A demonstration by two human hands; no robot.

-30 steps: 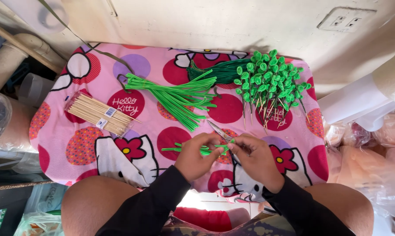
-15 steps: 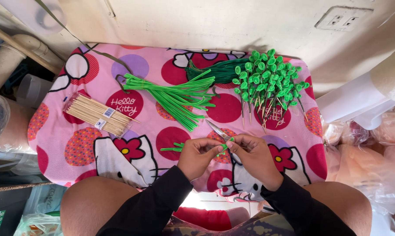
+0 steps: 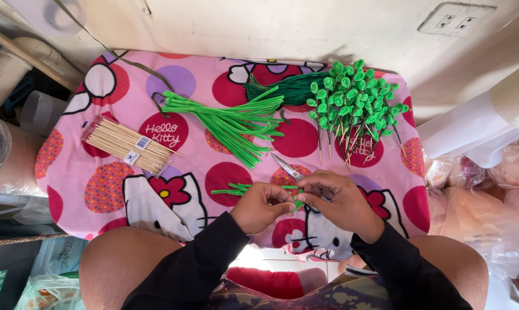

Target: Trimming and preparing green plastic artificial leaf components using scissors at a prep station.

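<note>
Hands on green strip; skewers in clear packet.

Both hands meet at the middle, fingertips pinched together.

The left hand comes in from the lower left, knuckles up, wrist bent slightly inward, its fingers curled and closed toward the thumb. The right hand sits just beside it, back of the hand facing the camera, fingers arched over and pressed down at the tips, touching the left hand's fingertips. Both forearms are in long black sleeves, angling up from the body in a narrow V, elbows tucked close. Bare knees spread out on either side beneath the arms.
</note>
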